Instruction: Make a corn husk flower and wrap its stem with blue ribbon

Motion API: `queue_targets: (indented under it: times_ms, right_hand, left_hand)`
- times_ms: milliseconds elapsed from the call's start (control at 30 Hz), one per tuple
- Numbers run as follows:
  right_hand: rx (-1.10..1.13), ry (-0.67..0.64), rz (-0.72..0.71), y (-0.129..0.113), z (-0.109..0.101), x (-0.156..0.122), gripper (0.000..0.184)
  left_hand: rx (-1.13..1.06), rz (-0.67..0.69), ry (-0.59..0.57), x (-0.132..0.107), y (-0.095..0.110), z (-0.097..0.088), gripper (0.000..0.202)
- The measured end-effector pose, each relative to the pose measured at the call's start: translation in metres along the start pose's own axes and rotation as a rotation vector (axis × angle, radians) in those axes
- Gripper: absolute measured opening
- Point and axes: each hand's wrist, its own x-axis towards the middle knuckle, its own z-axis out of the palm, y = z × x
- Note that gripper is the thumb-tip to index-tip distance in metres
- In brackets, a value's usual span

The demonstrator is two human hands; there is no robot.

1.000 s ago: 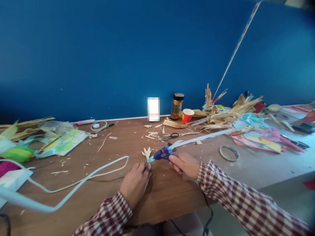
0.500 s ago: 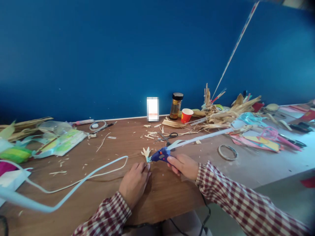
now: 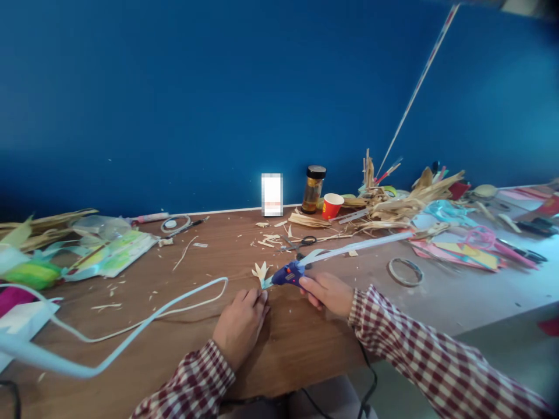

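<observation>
Since the frame of half a second ago, the glue gun has shifted marginally to the right; the left hand holds its place. The right hand is closed around the gun's handle, with the nozzle end directed left. A long translucent glue stick extends from the gun's rear. The pale petalled flower is just beyond the left hand's fingertips, between that hand and the nozzle. The left hand rests on the worktop, fingers bent; whether it pinches the flower's base cannot be told. Scissors lie beyond the gun, near wood-coloured scraps.
</observation>
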Motion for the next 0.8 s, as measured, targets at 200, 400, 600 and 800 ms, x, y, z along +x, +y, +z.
queue_targets:
  times_ms: [200, 400, 600, 800]
  right_hand:
    - [0.018, 0.015, -0.014, -0.0039, -0.0038, 0.0007, 0.046]
    - [0.035, 0.012, -0.03, -0.0032, 0.0025, 0.0056, 0.041]
    - [0.02, 0.03, -0.006, -0.0033, -0.0017, 0.0045, 0.042]
    - [-0.006, 0.02, -0.009, -0.004, -0.0007, 0.0037, 0.041]
  left_hand:
    - [-0.006, 0.017, 0.004, -0.0005, -0.0012, 0.0003, 0.03]
    - [-0.003, 0.006, 0.001, 0.0007, 0.001, -0.0014, 0.03]
    - [0.013, 0.01, -0.019, 0.0003, 0.001, -0.0018, 0.031]
    - [0.043, 0.02, -0.034, -0.0001, 0.0008, -0.0016, 0.032]
